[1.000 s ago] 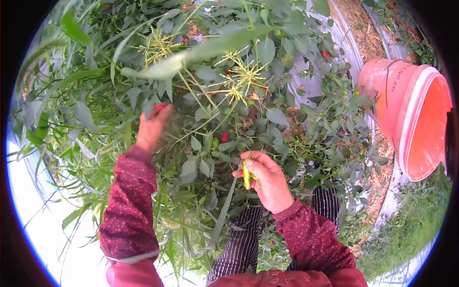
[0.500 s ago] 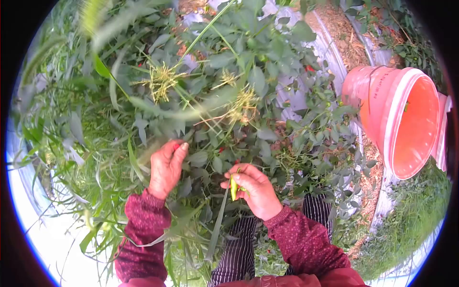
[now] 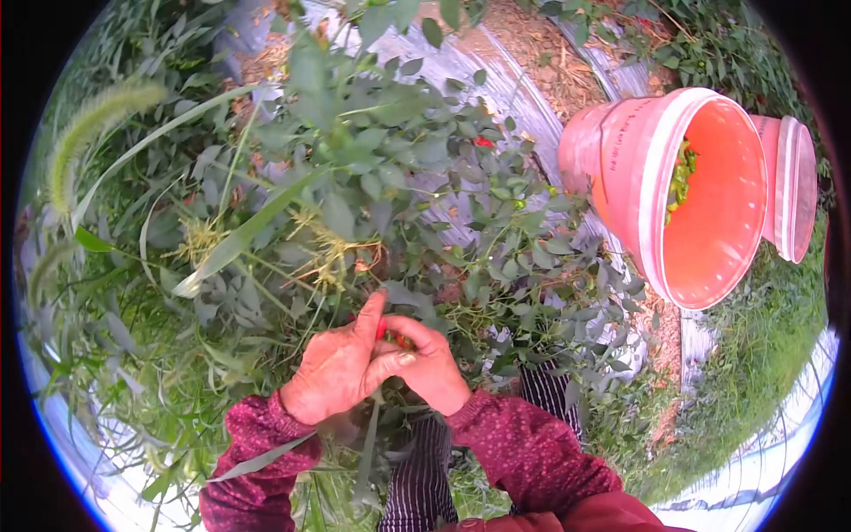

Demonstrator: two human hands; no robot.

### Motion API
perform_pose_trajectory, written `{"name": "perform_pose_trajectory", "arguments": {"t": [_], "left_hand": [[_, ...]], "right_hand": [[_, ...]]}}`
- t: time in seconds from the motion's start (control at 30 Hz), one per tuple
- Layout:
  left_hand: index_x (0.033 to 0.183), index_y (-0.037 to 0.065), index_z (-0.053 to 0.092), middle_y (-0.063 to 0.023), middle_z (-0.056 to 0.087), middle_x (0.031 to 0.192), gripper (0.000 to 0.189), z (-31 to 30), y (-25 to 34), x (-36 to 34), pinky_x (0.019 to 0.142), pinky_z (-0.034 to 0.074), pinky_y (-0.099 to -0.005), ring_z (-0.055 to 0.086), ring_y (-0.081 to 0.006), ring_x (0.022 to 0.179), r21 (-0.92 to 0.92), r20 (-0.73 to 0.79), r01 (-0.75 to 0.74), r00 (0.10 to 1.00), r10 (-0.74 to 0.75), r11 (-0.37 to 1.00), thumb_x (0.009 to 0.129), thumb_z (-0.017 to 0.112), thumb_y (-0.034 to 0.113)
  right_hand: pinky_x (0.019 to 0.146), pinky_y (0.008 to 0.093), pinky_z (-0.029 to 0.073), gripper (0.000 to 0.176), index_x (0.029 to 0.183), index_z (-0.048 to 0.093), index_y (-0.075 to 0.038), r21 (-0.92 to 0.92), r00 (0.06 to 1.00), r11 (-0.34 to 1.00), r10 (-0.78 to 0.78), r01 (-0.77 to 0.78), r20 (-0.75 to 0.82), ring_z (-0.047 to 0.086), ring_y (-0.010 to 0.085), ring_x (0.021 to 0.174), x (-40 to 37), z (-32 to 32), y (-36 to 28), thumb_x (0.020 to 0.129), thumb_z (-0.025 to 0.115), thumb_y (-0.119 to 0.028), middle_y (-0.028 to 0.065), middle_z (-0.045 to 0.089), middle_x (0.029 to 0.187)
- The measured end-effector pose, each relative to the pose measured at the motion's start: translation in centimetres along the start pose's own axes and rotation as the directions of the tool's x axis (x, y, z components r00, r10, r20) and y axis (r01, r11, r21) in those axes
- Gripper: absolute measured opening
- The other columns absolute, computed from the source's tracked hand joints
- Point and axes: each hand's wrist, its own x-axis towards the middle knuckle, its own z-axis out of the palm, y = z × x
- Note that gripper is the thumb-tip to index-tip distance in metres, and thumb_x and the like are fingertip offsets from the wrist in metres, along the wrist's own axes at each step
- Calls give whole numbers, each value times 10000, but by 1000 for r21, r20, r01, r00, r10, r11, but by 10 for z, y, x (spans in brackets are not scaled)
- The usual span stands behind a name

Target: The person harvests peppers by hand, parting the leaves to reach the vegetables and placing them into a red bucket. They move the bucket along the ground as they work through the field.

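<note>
Low among the leaves, my left hand (image 3: 337, 365) meets my right hand (image 3: 427, 359). Between them show small red peppers (image 3: 381, 329), with a bit of green and orange partly covered by the fingers. The left index finger points up beside the red one, its thumb reaching toward the right hand. My right fingers are curled around the peppers, thumb against the left hand. Pepper plants (image 3: 496, 257) surround both hands, and a dry yellowish seed head (image 3: 324, 257) stands just above them.
A pink bucket (image 3: 620, 168) leans at the right with green peppers (image 3: 681, 182) inside; a second pink container (image 3: 796, 191) is behind it. Tall grass with a fuzzy seed head (image 3: 97, 120) rises at the left. Silvery plastic sheeting (image 3: 496, 71) lies between rows.
My hands have come together; the left moved right and down, the right moved left. The view has shifted, so the bucket appears further left and the green peppers inside show.
</note>
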Motion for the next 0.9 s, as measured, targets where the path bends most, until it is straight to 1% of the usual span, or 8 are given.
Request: {"name": "perform_pose_trajectory", "arguments": {"t": [0.1, 0.27, 0.47, 0.5, 0.63, 0.7, 0.73, 0.9], "left_hand": [[1360, 8, 295, -194, 630, 922, 621, 4, -5, 12, 738, 495, -378, 629, -360, 866, -273, -162, -96, 985, 52, 957, 873, 602, 239], [1121, 9, 544, -190, 620, 842, 306, 1, 2, 32, 679, 494, -376, 619, -346, 776, -37, -279, -152, 951, 136, 988, 873, 591, 182], [864, 18, 570, -160, 546, 684, 163, 0, -5, 58, 558, 438, -319, 500, -291, 573, -484, -98, -110, 993, 71, 868, 883, 578, 180], [789, 28, 538, -152, 516, 647, 179, -1, 10, 56, 524, 434, -343, 491, -324, 552, -93, -171, -175, 973, 157, 980, 873, 576, 182], [726, 64, 522, -138, 531, 619, 190, 8, 18, 49, 510, 446, -400, 565, -349, 601, 67, -204, -167, 963, 177, 984, 846, 573, 203], [721, 66, 524, -105, 573, 629, 177, 19, -21, 44, 525, 463, -417, 590, -341, 618, 534, 13, -126, 990, 140, 836, 833, 568, 196], [800, 33, 573, -123, 617, 726, 118, 19, -32, 43, 596, 494, -418, 606, -349, 691, 453, -52, 132, 991, -121, 882, 808, 578, 151], [1014, -21, 597, -209, 612, 936, 238, -9, 31, 86, 722, 498, -410, 591, -384, 879, 260, -341, -231, 886, 313, 938, 785, 580, 40]], "right_hand": [[495, 162, 355, 160, 1029, 617, -95, 288, 907, 889, 403, -357, -120, 443, -12, 616, 8, -11, -20, 871, 606, -112, -61, 625, 853], [473, 157, 331, 90, 945, 610, -111, 479, 894, 840, 394, -254, -216, 490, -3, 639, 17, -24, -35, 884, 611, -177, -52, 645, 888], [518, 183, 393, 81, 950, 592, -114, 552, 871, 826, 347, -109, -349, 605, 81, 765, 21, -30, -43, 876, 609, -144, 1, 661, 912], [512, 174, 358, 99, 965, 606, -110, 562, 852, 822, 355, -88, -385, 577, 34, 743, 22, -34, -37, 873, 622, -143, -16, 656, 905], [526, 177, 386, 102, 952, 592, -108, 687, 784, 724, 463, -64, -415, 578, 62, 740, 24, -34, -52, 878, 613, -175, -13, 651, 890], [567, 216, 431, 91, 943, 579, -110, 667, 773, 745, 428, -9, -468, 591, 104, 752, 29, -58, -53, 879, 608, -168, 9, 649, 911], [608, 255, 477, 82, 934, 566, -111, 640, 769, 766, 379, 52, -515, 604, 145, 764, 32, -66, -54, 880, 603, -160, 31, 647, 932], [539, 220, 412, 98, 962, 582, -96, 726, 768, 678, 525, -117, -366, 613, 131, 774, 18, -34, -36, 887, 592, -158, 22, 646, 938]]}}
